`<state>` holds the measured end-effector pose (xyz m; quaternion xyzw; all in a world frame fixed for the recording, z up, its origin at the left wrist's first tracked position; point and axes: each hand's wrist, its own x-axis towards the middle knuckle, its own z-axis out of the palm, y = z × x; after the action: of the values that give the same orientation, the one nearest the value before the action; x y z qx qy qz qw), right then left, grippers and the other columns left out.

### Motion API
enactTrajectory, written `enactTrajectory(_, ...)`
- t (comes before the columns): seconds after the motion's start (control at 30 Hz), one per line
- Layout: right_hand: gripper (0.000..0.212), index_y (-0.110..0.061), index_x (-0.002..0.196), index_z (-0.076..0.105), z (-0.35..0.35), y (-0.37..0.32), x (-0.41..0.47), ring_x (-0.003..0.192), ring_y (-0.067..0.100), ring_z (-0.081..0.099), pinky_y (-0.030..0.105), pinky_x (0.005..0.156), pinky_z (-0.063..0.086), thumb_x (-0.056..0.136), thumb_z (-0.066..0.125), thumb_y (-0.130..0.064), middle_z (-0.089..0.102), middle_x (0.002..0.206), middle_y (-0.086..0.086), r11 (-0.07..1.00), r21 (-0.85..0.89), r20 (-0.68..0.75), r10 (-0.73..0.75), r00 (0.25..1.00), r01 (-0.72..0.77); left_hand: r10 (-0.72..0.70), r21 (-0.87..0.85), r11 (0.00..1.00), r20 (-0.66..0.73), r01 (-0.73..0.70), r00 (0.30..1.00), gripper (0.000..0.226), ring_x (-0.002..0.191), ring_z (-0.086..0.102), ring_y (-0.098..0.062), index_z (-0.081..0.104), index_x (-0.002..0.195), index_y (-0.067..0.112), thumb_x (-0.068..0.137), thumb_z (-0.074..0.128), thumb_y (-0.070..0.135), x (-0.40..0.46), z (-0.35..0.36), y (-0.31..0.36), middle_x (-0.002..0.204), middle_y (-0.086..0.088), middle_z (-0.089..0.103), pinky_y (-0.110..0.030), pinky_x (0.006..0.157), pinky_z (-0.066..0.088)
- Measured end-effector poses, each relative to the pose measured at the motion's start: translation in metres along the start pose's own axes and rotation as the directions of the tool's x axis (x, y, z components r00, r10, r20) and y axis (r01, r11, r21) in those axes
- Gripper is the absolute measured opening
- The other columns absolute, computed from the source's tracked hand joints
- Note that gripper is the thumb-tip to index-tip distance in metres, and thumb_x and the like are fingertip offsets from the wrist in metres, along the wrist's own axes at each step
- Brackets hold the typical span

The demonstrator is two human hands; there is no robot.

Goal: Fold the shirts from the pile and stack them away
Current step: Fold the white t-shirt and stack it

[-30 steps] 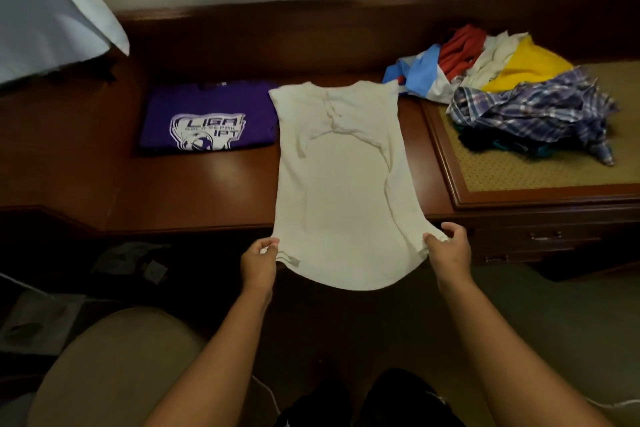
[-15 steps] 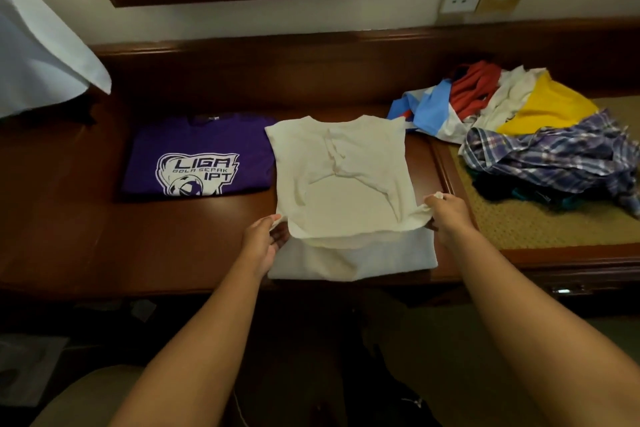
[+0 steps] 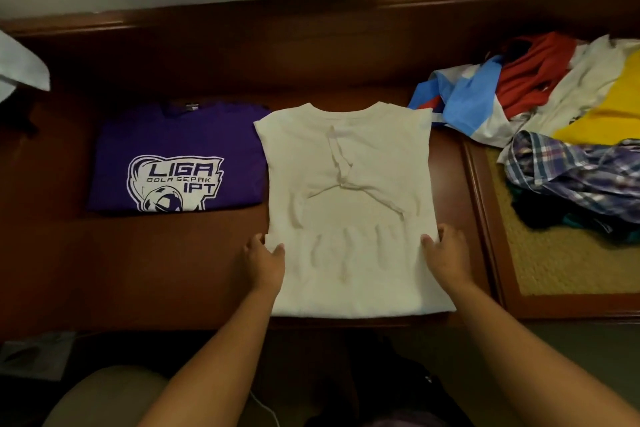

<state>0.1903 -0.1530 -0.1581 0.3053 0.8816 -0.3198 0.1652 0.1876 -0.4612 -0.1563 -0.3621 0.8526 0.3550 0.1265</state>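
A cream shirt lies on the dark wooden desk with its sleeves folded in and its bottom part folded up over the middle. My left hand pinches the folded hem at its left corner. At the right corner my right hand grips the same hem. A purple shirt with a white LIGA print lies folded to the left of the cream one. The pile of unfolded shirts, red, blue, yellow, cream and plaid, sits at the right.
The pile rests partly on a woven inset panel framed in wood at the desk's right. A wooden back rail runs along the wall. White cloth hangs at the far left. A beige seat is below the desk edge.
Both hands lifted the shirt's bottom hem off the desk's front edge and carried it forward, laying the lower part over the middle. The camera came closer and tilted down.
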Motion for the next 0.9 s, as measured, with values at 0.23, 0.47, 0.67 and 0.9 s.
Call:
enactTrajectory(0.23,0.011,-0.011,0.101,0.051,-0.009,-0.012,0.005,0.092,0.023,0.055,0.034,0.074,0.044,0.099,0.047,-0.021,0.054,0.099,0.005,0.991,0.117,-0.024,-0.066,0.998,0.069,0.068,-0.101,0.992,-0.056,-0.073,0.996,0.009,0.087,0.051,-0.021,0.057,0.101,0.005,0.093,0.056,0.009,0.006,-0.004,0.004,0.107,-0.009,0.053,-0.028,0.075,0.042)
enactTrajectory(0.47,0.014,-0.007,0.109,0.049,-0.033,-0.041,0.022,0.086,0.023,0.052,0.031,0.062,0.035,0.101,0.043,-0.017,0.054,0.094,0.006,0.955,0.246,-0.110,-0.143,0.984,0.166,0.164,-0.312,0.935,-0.049,-0.171,0.985,0.009,0.089,0.054,-0.021,0.049,0.102,0.012,0.095,0.055,0.012,0.029,-0.018,0.044,0.098,-0.007,0.055,-0.024,0.071,0.039)
enactTrajectory(0.67,0.052,-0.007,0.143,0.033,-0.020,-0.020,0.022,0.126,0.035,0.043,0.048,0.100,0.039,0.095,0.052,-0.015,0.041,0.139,0.017,0.990,-0.027,-0.105,-0.137,0.985,0.135,0.029,-0.351,0.936,0.029,-0.017,0.999,0.052,0.109,0.057,-0.025,0.036,0.139,0.011,0.094,0.060,0.018,0.034,-0.017,0.032,0.121,-0.009,0.055,-0.031,0.085,0.046)
enactTrajectory(0.9,0.061,-0.021,0.154,0.005,0.030,0.011,-0.010,0.147,0.020,-0.017,0.043,0.117,-0.006,0.102,0.026,-0.044,-0.012,0.161,0.003,0.790,-0.436,0.221,-0.371,0.902,0.431,-0.099,-0.162,0.980,0.090,0.112,0.991,0.045,0.115,0.056,-0.030,0.044,0.135,0.009,0.093,0.060,0.016,-0.005,-0.001,-0.015,0.130,-0.013,0.055,-0.036,0.089,0.046)
